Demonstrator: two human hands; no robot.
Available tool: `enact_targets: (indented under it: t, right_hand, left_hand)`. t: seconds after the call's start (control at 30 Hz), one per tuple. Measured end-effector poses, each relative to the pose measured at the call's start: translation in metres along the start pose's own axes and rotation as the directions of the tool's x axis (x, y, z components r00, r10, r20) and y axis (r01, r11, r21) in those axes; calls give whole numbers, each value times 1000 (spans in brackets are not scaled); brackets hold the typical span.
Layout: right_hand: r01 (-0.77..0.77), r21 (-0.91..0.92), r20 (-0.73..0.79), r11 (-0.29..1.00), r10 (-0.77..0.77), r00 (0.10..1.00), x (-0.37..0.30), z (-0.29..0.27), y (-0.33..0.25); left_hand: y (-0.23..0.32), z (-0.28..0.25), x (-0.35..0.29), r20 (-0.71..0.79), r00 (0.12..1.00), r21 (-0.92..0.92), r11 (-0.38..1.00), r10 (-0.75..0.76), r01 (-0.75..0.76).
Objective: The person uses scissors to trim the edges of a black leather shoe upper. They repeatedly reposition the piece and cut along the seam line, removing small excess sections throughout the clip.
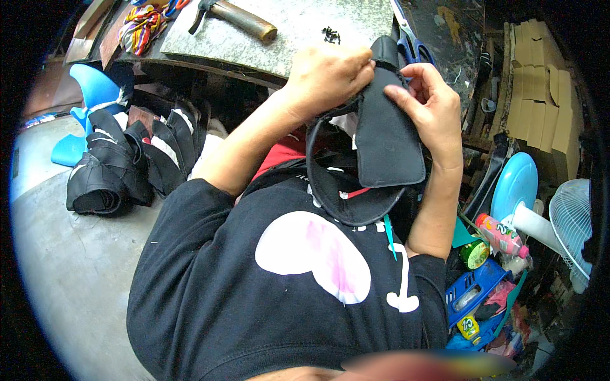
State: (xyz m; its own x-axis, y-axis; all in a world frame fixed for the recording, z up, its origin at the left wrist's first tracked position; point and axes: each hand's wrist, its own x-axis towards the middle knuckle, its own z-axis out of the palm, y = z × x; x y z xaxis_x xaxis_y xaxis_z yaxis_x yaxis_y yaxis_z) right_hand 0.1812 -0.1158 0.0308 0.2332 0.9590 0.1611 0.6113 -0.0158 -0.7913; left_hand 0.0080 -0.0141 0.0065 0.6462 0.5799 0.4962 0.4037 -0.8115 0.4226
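A flat black leather-like piece (391,143) with stitched edges and rounded lower corners stands lengthwise before my chest. Its narrow upper end folds over near the table edge. A curved black band (327,203) hangs in a loop beside it; whether the two are joined is hidden. My left hand (330,79) is closed, its fingers pinching the piece's left edge near the fold. On the opposite edge, my right hand (432,105) grips with the thumb on the front face and the fingers bent. Anything small inside the left pinch cannot be made out.
A pale slab (298,22) on the table carries a hammer (244,20) and small black bits (330,35). Blue-handled scissors (416,51) lie beside it. Bundled black pieces (101,181) rest at left. A fan (572,216), bottle (502,235) and blue basket (470,286) crowd the right.
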Motion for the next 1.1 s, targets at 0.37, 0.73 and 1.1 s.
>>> enact_targets:
  t: [0.37, 0.73, 1.1]
  right_hand:
    - [-61, 0, -249, 998, 59, 967, 8, 11, 1]
    - [152, -394, -148, 906, -226, 963, 15, 19, 10]
    - [179, -149, -45, 972, -188, 981, 12, 15, -4]
  left_hand:
    - [-5, 13, -3, -52, 997, -76, 995, -62, 58]
    - [-10, 19, -1, 2, 988, -151, 977, -154, 152]
    - [-6, 15, 2, -4, 986, -267, 950, -167, 160]
